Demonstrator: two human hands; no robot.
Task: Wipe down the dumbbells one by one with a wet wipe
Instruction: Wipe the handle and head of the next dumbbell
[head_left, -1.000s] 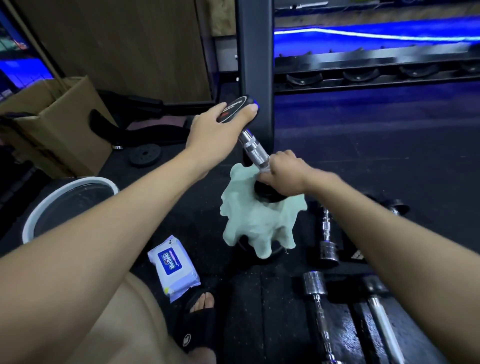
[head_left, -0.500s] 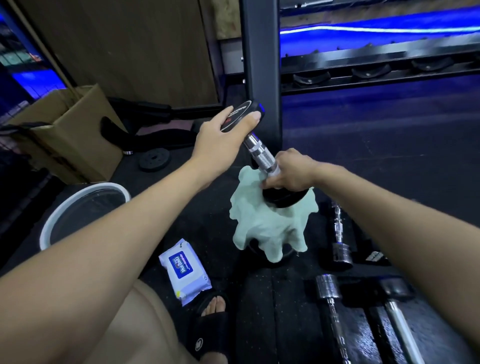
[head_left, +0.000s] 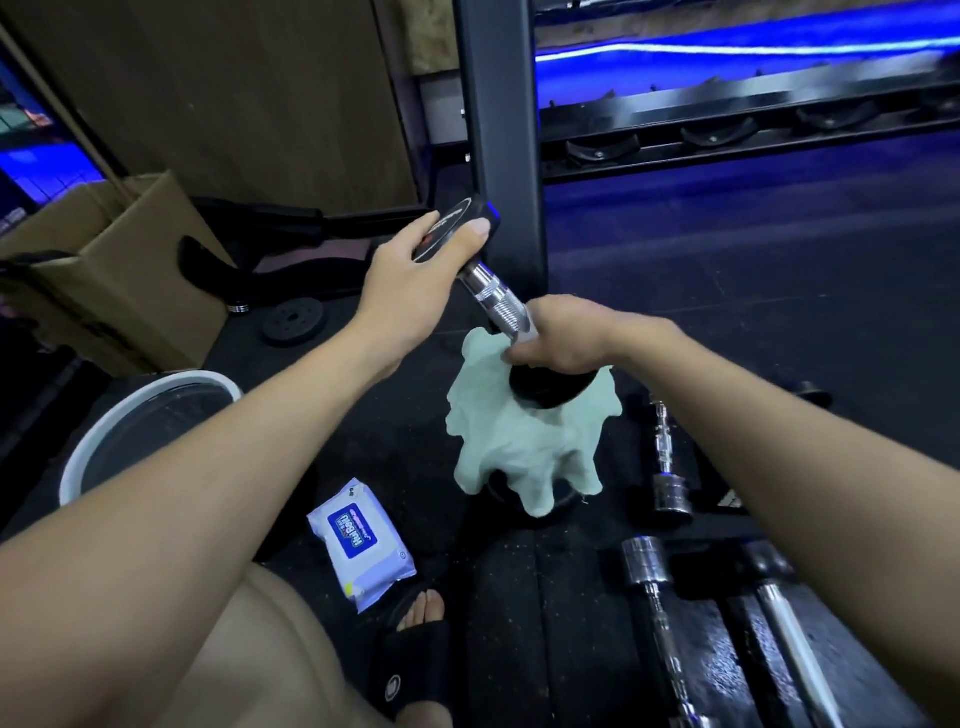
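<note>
— Where is the dumbbell?
— At twelve o'clock, tilted. My left hand grips closed around its top; my right hand presses the wipe closed on the handle.
— The risk?
— Wet metal; it may slip onto my foot.

Dim scene. Blue strip light glows at one o'clock, tinting the floor. Wide-angle bending at edges; slight softness throughout.

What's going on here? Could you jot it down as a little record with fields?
Setting: gym floor beside a dumbbell rack
Left hand: grips the upper head of a tilted dumbbell
Right hand: closed around the handle's lower end, above a pale green cloth
Nearby: wet wipes pack, white basin, cardboard box, other dumbbells
</note>
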